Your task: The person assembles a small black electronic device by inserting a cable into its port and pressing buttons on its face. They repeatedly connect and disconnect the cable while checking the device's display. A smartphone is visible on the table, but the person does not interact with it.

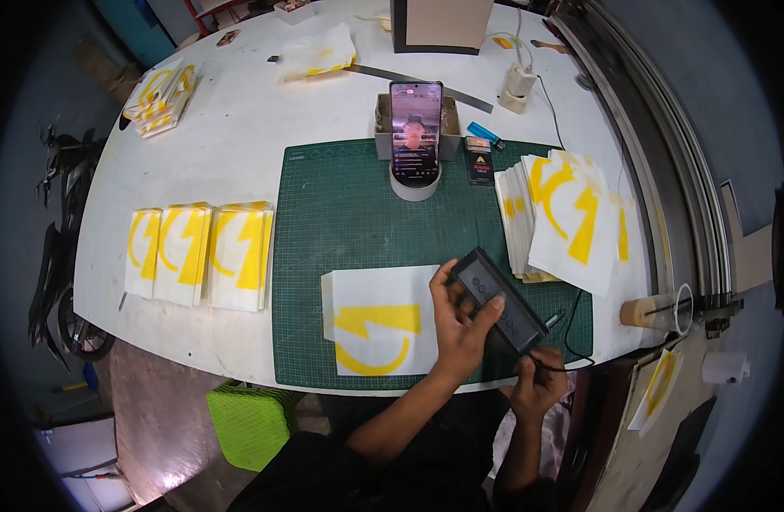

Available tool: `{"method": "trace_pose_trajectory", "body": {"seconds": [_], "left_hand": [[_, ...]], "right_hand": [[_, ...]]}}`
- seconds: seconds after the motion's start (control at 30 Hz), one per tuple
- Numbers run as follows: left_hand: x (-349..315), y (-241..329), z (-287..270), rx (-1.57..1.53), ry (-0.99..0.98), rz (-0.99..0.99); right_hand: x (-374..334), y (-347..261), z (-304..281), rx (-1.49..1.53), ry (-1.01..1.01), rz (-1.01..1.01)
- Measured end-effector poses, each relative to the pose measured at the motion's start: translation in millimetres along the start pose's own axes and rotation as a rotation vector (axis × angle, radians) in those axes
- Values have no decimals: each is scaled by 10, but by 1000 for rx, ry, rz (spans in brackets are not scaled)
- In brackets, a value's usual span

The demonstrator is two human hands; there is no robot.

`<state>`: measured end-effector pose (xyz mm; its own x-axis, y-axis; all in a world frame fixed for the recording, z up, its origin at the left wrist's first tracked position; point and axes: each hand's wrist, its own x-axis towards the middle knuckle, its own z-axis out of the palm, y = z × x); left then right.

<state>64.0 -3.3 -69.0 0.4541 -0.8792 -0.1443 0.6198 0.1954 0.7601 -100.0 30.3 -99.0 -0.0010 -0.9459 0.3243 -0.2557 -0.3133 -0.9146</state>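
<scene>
A black oblong device with a row of round buttons [484, 277], resembling a small speaker, is tilted above the right part of the green cutting mat [349, 196]. My left hand [460, 333] grips it, thumb across its button face. At the device's lower end my right hand [537, 384] is closed in a pinch on a black cable [580, 365]; whether the plug sits in the device cannot be made out. Beside my left hand lies a flat white paper bag with a yellow print [379, 328].
A lit phone [416, 128] stands on a white holder [415, 189] at the mat's far edge. Stacks of printed paper bags lie right [571, 213] and left [238, 252]. A blue lighter [485, 134], a small black box [479, 162] and a cup of brown drink [656, 310] are nearby.
</scene>
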Motion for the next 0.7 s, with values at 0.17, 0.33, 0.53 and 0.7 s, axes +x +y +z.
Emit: {"method": "trace_pose_trajectory", "body": {"seconds": [0.17, 0.33, 0.53, 0.7], "left_hand": [[138, -69, -48, 1, 50, -106], [148, 37, -55, -159, 28, -166], [206, -6, -134, -207, -54, -243], [205, 3, -122, -174, -102, -166]], "right_hand": [[92, -41, 39, -76, -59, -89], [198, -272, 72, -140, -122, -269], [187, -300, 105, -138, -122, -312], [150, -257, 131, -82, -84, -300]]}}
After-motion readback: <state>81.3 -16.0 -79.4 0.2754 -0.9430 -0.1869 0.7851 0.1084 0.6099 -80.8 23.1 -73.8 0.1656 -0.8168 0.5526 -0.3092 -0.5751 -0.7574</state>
